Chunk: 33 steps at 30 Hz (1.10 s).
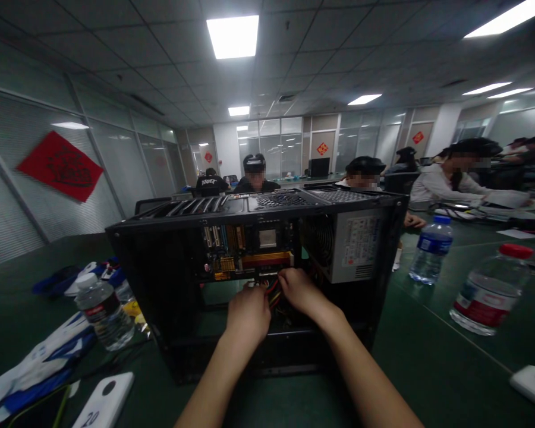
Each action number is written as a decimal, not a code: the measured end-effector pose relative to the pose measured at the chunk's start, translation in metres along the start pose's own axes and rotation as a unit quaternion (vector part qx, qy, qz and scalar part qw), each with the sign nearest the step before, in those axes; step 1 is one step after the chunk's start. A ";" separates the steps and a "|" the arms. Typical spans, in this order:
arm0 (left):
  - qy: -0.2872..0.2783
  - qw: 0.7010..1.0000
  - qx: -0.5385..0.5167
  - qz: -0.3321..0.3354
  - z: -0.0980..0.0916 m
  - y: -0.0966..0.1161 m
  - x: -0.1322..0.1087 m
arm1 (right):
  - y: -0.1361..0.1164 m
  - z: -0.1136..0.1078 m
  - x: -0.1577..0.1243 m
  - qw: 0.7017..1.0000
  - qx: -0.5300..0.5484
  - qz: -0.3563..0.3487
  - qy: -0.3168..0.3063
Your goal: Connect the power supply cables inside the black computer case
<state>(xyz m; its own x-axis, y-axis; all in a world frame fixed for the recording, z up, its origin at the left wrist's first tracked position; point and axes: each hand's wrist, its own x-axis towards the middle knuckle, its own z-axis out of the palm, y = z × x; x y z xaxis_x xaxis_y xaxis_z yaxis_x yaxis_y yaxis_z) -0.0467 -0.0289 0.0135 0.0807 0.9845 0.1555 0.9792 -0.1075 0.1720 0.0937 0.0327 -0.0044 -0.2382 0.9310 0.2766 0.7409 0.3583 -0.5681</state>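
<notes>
An open black computer case (249,217) stands before me on the table. Inside it are a motherboard (218,238) with red and yellow memory slots and a grey power supply (356,244) at the upper right. Both of my hands reach in just below the board's lower edge. My left hand (249,312) has its fingers curled at a bundle of red, yellow and black power cables (274,294), close to a pale connector. From the right, my right hand (301,291) pinches the same cables. My fingers partly hide the connector, so whether it is plugged in cannot be seen.
A water bottle (102,312), a white device marked 20 (104,404) and a phone (40,407) lie left of the case. To the right stand a blue-capped bottle (431,249) and a red-capped bottle (493,288). Several people sit at tables beyond.
</notes>
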 end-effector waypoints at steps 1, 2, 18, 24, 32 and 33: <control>-0.003 1.000 -0.002 0.001 -0.001 0.000 0.000 | 0.001 0.000 0.000 1.000 0.002 -0.006 -0.006; -0.006 1.000 -0.004 0.003 -0.001 0.001 0.000 | 0.001 0.001 0.000 1.000 0.003 -0.008 -0.010; 0.024 1.000 0.013 0.005 0.001 0.000 0.000 | -0.002 0.005 0.004 0.993 -0.107 0.043 -0.007; 0.034 0.999 0.006 -0.005 0.001 -0.003 0.001 | -0.003 0.004 -0.001 0.995 -0.097 0.033 -0.011; 0.033 0.999 0.014 0.003 0.001 -0.002 0.003 | -0.010 0.000 -0.004 0.992 -0.116 0.053 0.008; 0.035 0.999 0.011 0.000 0.001 -0.002 0.004 | -0.010 0.000 -0.004 0.991 -0.116 0.057 0.011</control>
<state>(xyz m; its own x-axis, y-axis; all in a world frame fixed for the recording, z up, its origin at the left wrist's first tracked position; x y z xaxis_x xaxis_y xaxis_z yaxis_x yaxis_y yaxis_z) -0.0476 -0.0246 0.0127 0.0682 0.9721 0.2242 0.9831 -0.1037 0.1509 0.0875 0.0251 -0.0002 -0.1320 0.9618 0.2397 0.8877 0.2223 -0.4032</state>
